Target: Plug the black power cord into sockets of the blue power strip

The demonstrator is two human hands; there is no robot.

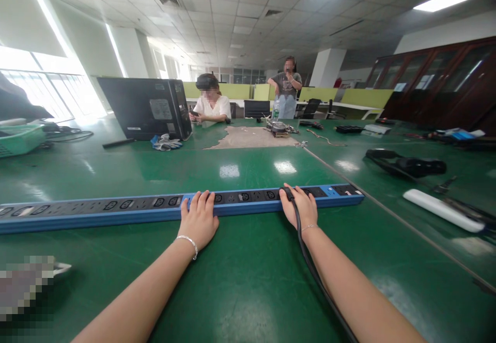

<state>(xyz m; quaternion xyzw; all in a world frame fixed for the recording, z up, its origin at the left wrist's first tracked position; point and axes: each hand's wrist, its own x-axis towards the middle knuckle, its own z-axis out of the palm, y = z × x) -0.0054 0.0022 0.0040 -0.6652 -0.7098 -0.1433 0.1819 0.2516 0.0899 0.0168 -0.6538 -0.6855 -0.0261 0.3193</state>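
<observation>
Right fingers (pixel 298 194) gripped plug (pixel 287 193) right of frame centre; left fingers (pixel 199 199) lay spread across power strip (pixel 147 207); keeping plug square looked best.

left hand (pixel 198 221): palm down | right hand (pixel 301 209): curled | arms (pixel 151 287): extended forward

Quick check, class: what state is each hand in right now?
Left hand: open, resting on the blue power strip.
Right hand: closed on the black plug of a cable.
</observation>
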